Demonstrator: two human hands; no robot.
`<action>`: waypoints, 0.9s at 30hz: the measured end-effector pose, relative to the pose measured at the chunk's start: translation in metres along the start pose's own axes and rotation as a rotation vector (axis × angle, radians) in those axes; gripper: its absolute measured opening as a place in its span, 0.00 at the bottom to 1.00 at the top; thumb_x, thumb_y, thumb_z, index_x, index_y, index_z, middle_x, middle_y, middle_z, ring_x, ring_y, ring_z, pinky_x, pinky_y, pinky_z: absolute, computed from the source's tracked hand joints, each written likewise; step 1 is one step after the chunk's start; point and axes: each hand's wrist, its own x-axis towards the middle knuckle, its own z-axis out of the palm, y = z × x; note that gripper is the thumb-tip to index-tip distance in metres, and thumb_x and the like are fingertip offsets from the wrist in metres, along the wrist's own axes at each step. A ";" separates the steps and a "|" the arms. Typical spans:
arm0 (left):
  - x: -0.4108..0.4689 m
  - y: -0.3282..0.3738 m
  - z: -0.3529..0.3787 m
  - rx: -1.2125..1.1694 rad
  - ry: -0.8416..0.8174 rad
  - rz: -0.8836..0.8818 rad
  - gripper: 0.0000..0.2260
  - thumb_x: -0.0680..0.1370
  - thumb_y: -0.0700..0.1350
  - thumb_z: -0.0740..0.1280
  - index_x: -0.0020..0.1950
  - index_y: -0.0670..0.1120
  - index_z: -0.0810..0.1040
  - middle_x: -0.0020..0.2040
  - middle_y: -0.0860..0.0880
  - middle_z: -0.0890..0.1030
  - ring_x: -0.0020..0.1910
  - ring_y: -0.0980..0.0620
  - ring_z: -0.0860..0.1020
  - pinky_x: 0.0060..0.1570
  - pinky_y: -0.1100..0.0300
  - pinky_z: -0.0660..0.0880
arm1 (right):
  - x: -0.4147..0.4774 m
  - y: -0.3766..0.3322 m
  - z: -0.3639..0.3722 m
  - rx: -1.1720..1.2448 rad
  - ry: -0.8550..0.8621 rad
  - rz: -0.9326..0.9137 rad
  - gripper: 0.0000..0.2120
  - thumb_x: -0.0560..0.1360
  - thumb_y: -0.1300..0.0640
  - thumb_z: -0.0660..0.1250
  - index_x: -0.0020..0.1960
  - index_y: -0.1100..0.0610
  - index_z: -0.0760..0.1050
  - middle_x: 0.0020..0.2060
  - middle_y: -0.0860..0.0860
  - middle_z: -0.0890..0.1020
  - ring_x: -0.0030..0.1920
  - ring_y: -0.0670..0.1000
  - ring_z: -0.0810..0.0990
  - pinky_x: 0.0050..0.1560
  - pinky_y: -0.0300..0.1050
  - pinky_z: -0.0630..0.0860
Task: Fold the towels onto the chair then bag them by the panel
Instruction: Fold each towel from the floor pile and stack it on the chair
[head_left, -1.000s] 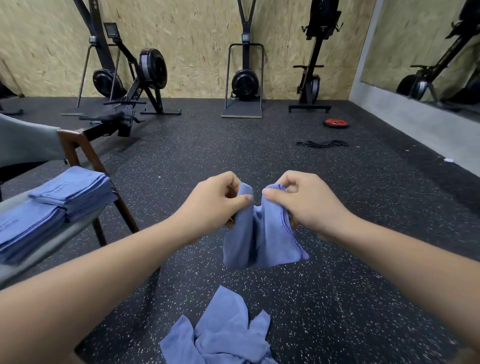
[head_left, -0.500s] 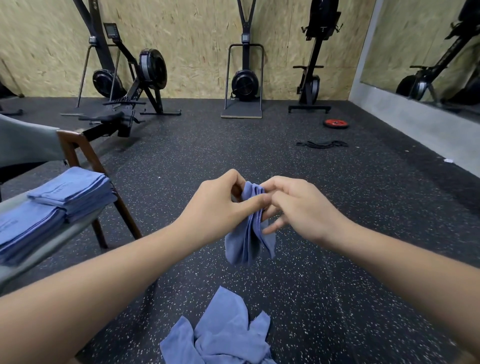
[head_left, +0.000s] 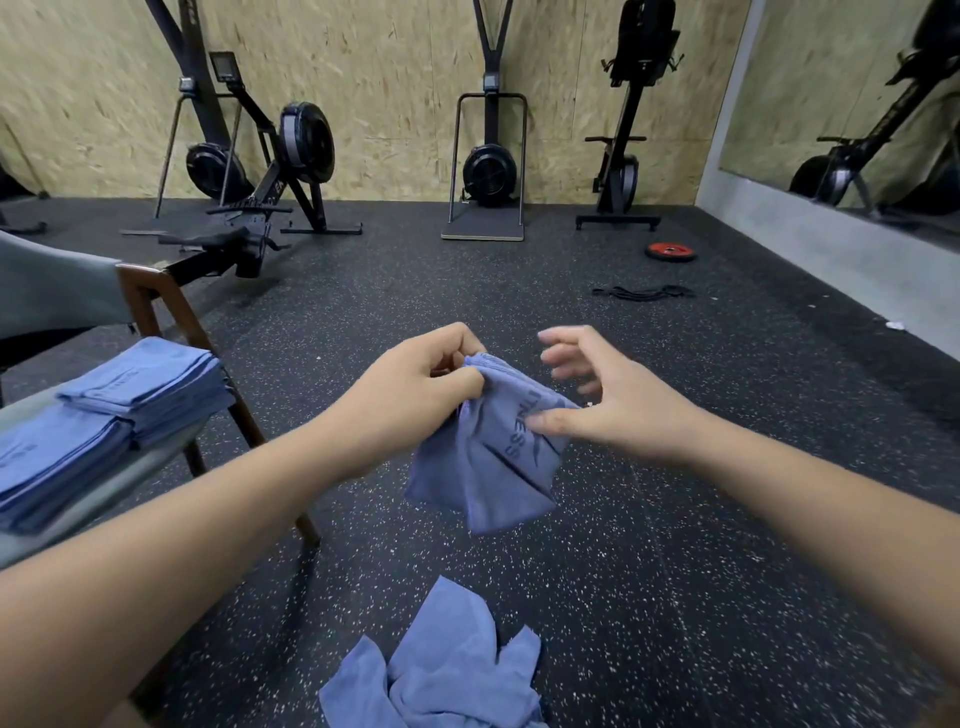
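My left hand (head_left: 415, 389) pinches the top corner of a blue towel (head_left: 488, 467) with dark lettering, which hangs folded in the air before me. My right hand (head_left: 602, 395) is beside it with fingers spread; its thumb touches the cloth's right edge. Several folded blue towels (head_left: 130, 395) lie in two stacks on the grey seat of a wooden-legged chair (head_left: 166, 317) at the left. A heap of crumpled blue towels (head_left: 447, 670) lies on the floor below my hands.
Black speckled rubber floor all around. Rowing and ski machines (head_left: 280, 156) stand along the wooden back wall. A red weight plate (head_left: 670, 251) and black bands (head_left: 644, 292) lie on the floor at the right. A mirror wall (head_left: 857, 104) runs along the right.
Both hands brought the towel's two corners together. The left hand now holds them alone, and the right hand has let go and spread its fingers.
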 end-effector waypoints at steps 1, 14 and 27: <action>0.000 0.000 -0.001 -0.028 -0.006 -0.005 0.04 0.76 0.44 0.66 0.47 0.49 0.79 0.41 0.51 0.80 0.40 0.54 0.73 0.45 0.52 0.68 | 0.000 0.004 -0.001 0.070 -0.088 0.033 0.35 0.71 0.46 0.83 0.74 0.43 0.72 0.63 0.41 0.82 0.63 0.42 0.82 0.63 0.43 0.76; 0.002 -0.014 -0.011 0.137 -0.109 -0.089 0.12 0.75 0.47 0.73 0.57 0.57 0.80 0.51 0.56 0.86 0.48 0.58 0.81 0.54 0.54 0.77 | -0.002 -0.006 -0.005 0.068 0.051 -0.055 0.09 0.73 0.58 0.79 0.51 0.49 0.83 0.44 0.48 0.88 0.43 0.50 0.85 0.50 0.56 0.82; 0.002 0.006 -0.004 0.448 -0.090 0.188 0.05 0.76 0.48 0.76 0.49 0.57 0.86 0.41 0.60 0.85 0.41 0.62 0.80 0.42 0.68 0.72 | -0.010 -0.011 0.014 0.121 -0.018 -0.082 0.18 0.73 0.55 0.82 0.57 0.49 0.77 0.43 0.49 0.87 0.44 0.50 0.85 0.54 0.57 0.82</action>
